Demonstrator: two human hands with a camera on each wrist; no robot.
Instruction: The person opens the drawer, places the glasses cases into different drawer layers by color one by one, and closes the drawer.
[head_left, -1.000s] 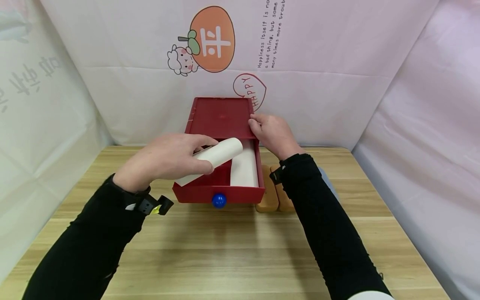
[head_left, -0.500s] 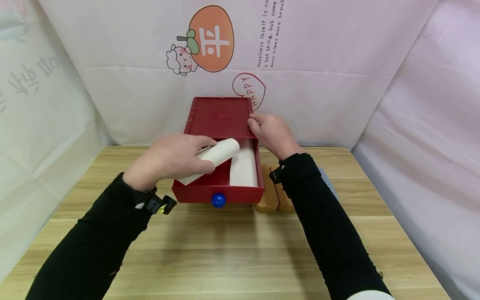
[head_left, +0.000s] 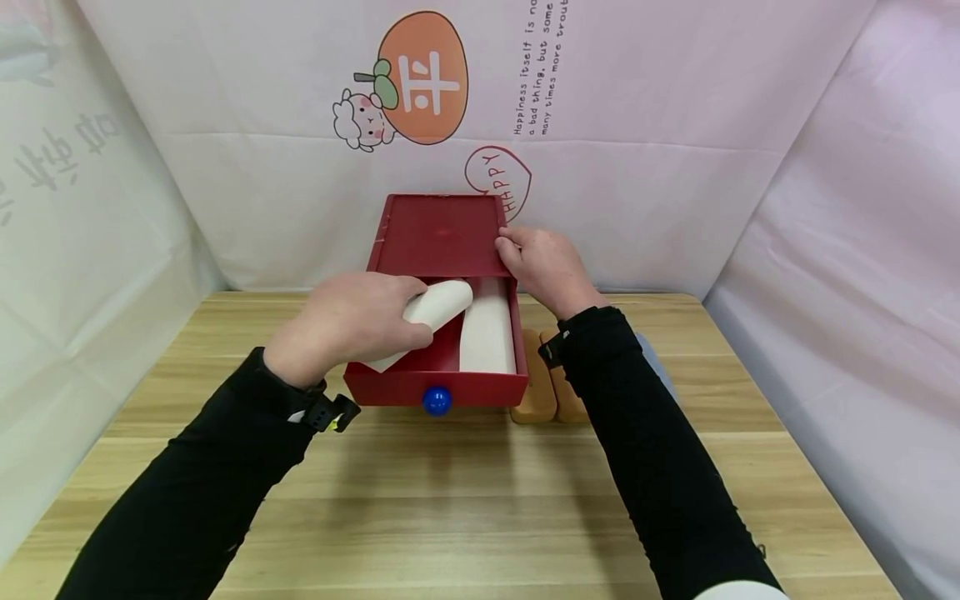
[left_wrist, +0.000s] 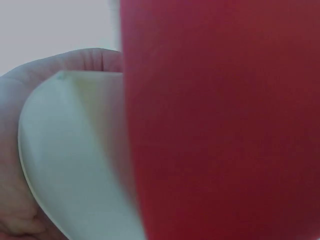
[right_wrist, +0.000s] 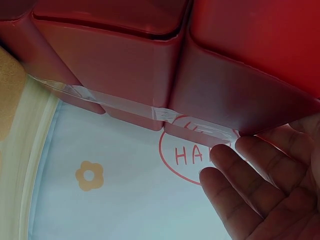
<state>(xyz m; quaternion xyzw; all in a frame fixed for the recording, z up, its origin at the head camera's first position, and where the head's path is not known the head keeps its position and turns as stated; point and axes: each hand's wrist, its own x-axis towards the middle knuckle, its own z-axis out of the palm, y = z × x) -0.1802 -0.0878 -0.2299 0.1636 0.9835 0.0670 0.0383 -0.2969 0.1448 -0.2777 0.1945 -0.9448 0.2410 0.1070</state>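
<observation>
Left hand (head_left: 356, 321) has shifted slightly right since the earlier frame. Its thumb and fingers are curled round the roll (head_left: 441, 305), which slants over the left side of the open drawer (head_left: 393, 387) (contact with the floor cannot be told). Right hand (head_left: 549, 265): fingers partly bent, touching the box's (head_left: 441, 242) right edge; whether they pinch it cannot be told.

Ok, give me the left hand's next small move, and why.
Probably turn the white roll lengthwise and lower it into the left part of the open drawer: the left hand holds it slanted there, while another white piece lies lengthwise along the drawer's right side.
</observation>
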